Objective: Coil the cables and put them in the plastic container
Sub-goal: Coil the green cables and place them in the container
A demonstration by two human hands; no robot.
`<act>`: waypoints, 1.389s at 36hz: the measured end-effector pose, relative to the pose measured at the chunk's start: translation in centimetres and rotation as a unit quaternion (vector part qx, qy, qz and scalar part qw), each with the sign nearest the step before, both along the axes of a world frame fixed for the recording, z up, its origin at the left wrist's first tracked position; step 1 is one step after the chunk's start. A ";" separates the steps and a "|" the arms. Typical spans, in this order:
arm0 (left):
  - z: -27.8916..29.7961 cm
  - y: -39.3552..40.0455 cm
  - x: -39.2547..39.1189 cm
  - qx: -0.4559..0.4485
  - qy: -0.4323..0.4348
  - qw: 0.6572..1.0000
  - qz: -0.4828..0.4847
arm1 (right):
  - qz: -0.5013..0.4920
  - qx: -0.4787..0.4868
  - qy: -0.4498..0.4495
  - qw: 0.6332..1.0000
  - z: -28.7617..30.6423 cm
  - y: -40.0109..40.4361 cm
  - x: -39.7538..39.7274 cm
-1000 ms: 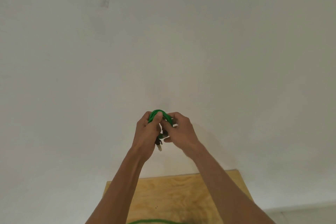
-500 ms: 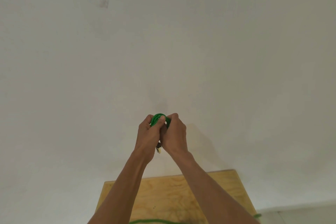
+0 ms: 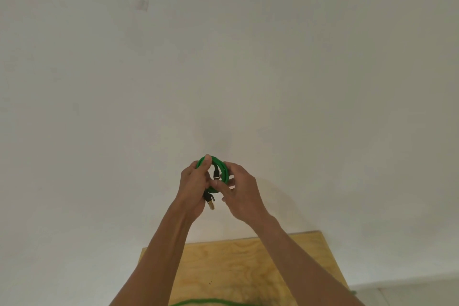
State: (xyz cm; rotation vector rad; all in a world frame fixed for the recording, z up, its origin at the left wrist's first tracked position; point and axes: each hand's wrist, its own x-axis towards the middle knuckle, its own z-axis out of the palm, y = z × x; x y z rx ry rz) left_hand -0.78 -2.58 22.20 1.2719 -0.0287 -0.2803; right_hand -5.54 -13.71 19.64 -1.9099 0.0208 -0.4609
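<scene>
A green cable is wound into a small coil and held up in front of a white wall. My left hand grips the coil's left side, thumb over its top. My right hand pinches the coil's right and lower side. One black plug sits inside the loop, and another connector with a pale tip hangs below between my hands. No plastic container is in view.
A plywood table lies below my forearms. Another green cable runs along the bottom edge of the view on it. The white wall fills the rest, with a grey mark at the top left.
My hands were pressed together over the coil half a second ago. They have moved apart, and the loop with the black plug inside shows between them.
</scene>
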 end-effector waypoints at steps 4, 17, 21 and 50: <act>0.3 -0.2 -0.5 0.011 -0.007 1.000 0.008 | -0.027 0.002 -0.003 1.000 0.0 0.4 0.0; -0.6 -0.9 -1.8 0.075 -0.052 0.996 -0.027 | -0.123 -0.116 0.037 0.985 0.6 0.0 0.0; -1.0 -1.4 -1.8 0.112 -0.063 0.992 -0.007 | -0.186 -0.175 0.033 0.966 0.8 0.4 -0.4; -2.8 2.1 -2.4 0.045 -0.006 0.995 -0.088 | 0.202 0.073 0.193 0.957 1.0 -4.6 -2.5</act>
